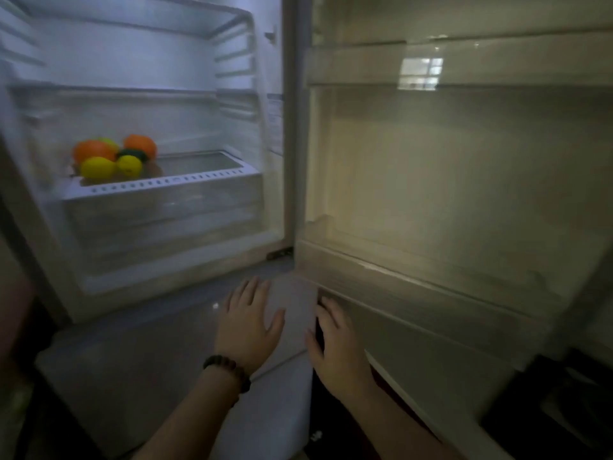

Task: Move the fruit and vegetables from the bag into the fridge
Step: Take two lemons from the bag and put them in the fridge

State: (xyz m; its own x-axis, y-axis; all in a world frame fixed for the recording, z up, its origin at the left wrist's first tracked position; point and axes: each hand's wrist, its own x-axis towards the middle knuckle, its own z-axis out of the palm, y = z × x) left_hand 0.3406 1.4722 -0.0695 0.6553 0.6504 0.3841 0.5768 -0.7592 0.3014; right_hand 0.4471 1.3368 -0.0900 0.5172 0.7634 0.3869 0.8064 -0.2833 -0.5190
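Hands (288, 330) empty, fingers spread; oranges (96, 149), lemons (98, 167) on fridge shelf (199, 162); door (464, 161) open.

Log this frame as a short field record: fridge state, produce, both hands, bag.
fridge door: open, its shelves bare
produce: oranges, lemons, something dark green, piled at the left of a fridge shelf
left hand: open, empty, beaded bracelet at wrist
right hand: open, empty, at the door's lower edge
bag: not in view
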